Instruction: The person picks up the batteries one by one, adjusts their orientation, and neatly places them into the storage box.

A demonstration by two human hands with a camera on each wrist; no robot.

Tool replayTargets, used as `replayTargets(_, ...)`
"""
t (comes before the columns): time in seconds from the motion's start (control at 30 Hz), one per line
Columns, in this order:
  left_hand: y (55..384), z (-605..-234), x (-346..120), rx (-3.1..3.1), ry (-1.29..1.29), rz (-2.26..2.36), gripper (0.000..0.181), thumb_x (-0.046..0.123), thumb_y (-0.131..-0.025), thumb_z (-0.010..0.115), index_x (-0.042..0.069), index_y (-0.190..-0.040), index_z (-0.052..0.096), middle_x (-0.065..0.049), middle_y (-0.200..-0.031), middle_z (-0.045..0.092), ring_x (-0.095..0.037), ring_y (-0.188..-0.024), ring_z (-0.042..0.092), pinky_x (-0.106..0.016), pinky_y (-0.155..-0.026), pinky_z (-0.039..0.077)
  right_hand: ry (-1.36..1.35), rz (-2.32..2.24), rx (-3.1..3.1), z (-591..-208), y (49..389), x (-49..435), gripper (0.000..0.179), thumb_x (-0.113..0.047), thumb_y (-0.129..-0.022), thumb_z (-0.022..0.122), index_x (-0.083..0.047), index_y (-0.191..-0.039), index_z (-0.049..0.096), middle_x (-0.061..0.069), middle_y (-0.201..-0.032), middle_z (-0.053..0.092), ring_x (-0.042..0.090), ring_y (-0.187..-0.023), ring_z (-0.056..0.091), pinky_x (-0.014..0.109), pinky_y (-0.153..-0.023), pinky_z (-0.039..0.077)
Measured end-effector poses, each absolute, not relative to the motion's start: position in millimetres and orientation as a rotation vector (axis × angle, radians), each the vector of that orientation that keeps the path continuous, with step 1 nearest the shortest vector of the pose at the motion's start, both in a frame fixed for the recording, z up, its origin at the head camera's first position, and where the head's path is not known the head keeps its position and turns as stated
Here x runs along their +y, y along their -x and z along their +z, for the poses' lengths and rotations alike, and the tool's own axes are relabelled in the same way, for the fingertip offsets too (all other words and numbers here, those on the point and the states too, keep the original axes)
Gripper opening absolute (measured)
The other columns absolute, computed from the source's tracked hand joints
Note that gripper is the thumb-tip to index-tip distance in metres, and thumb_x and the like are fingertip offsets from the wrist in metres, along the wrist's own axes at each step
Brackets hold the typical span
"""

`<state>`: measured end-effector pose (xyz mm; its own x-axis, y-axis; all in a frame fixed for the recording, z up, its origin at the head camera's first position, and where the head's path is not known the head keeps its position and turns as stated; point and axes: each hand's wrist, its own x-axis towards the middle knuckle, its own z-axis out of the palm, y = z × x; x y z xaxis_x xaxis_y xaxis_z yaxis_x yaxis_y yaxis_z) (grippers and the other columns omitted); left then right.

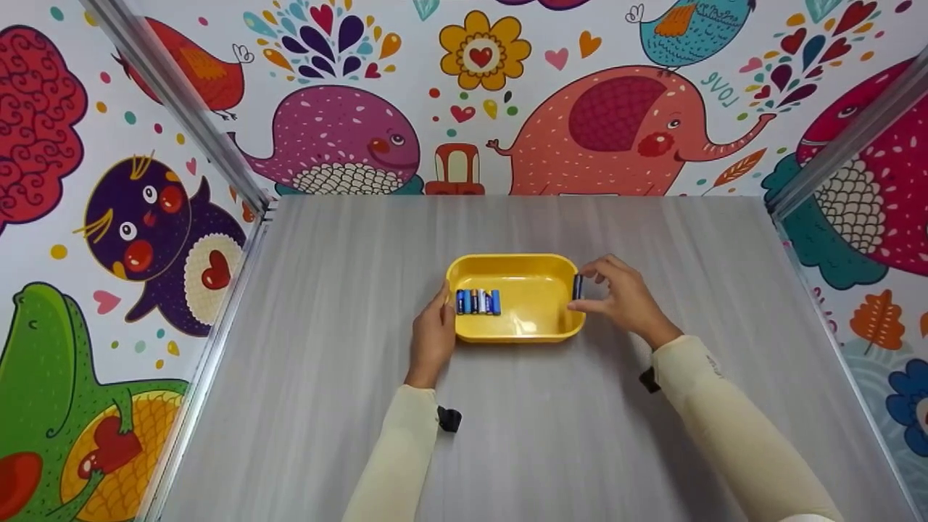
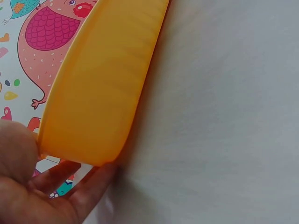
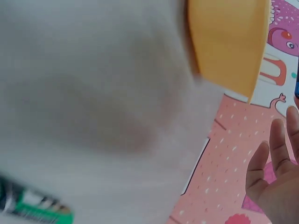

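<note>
A yellow rectangular tray (image 1: 529,339) sits on the table with several blue, white and dark batteries (image 1: 478,301) standing side by side at its left end. My left hand (image 1: 433,333) grips the tray's left end; in the left wrist view its thumb is at the rim and the fingers (image 2: 96,186) are against the lower edge. Over the tray's right rim, my right hand (image 1: 623,296) pinches a dark battery (image 1: 577,287) between thumb and fingers. The right wrist view shows only part of this hand, with a sliver of the battery (image 3: 297,84) at the frame's edge.
The grey wood-grain table (image 1: 326,406) spreads around the tray. Walls with printed cartoon animals (image 1: 348,138) border it at the back and both sides, with metal posts (image 1: 188,109) at the corners. A blurred green-and-black object (image 3: 39,207) shows low in the right wrist view.
</note>
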<state>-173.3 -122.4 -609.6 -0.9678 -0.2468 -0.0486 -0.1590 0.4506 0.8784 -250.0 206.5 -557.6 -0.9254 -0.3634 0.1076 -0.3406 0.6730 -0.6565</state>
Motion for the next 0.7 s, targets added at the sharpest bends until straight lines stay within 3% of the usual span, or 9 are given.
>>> replayTargets(0.17, 173.1, -611.0, -122.7, -2.609, -0.362, -1.554, 0.050, 0.018, -0.109, 0.048, 0.013, -0.157, 0.041, -0.006, -0.160, 0.045, -0.018, -0.148, 0.042, -0.041, -0.119, 0.038, 0.635, -1.143, 2.822, -556.2, 257.6, 186.7, 0.059, -0.043, -0.073, 0.092, -0.011, -0.117, 0.067, 0.008, -0.115, 0.064, 0.029, -0.103, 0.059, 0.048, -0.091, 0.059)
replayTargets(0.37, 173.0, -610.2, -122.5, -2.614, -0.370, -1.560, 0.049, 0.019, -0.109, 0.048, 0.016, -0.158, 0.040, -0.004, -0.160, 0.044, -0.018, -0.148, 0.040, -0.040, -0.120, 0.037, 0.650, -1.195, 2.770, -554.8, 263.6, 166.1, 0.065, -0.056, -0.074, 0.085, -0.012, -0.118, 0.065, 0.009, -0.118, 0.063, 0.031, -0.107, 0.060, 0.051, -0.095, 0.058)
replayTargets(0.47, 173.2, -610.2, -122.5, -2.609, -0.368, -1.566, 0.049, 0.019, -0.109, 0.048, 0.016, -0.158, 0.040, -0.005, -0.161, 0.044, -0.018, -0.148, 0.040, -0.040, -0.120, 0.037, 0.663, -1.209, 2.741, -556.2, 266.9, 157.0, 0.067, -0.058, -0.074, 0.084, -0.012, -0.119, 0.065, 0.012, -0.119, 0.063, 0.031, -0.107, 0.059, 0.053, -0.096, 0.056)
replayTargets(0.7, 173.5, -609.5, -123.1, -2.625, -0.360, -1.553, 0.049, 0.019, -0.109, 0.048, 0.017, -0.158, 0.040, -0.002, -0.160, 0.044, -0.016, -0.148, 0.041, -0.038, -0.120, 0.038, 0.717, -1.146, 2.726, -562.3, 276.9, 138.6, 0.065, -0.054, -0.074, 0.086, -0.013, -0.120, 0.066, 0.007, -0.117, 0.063, 0.025, -0.104, 0.057, 0.049, -0.097, 0.056)
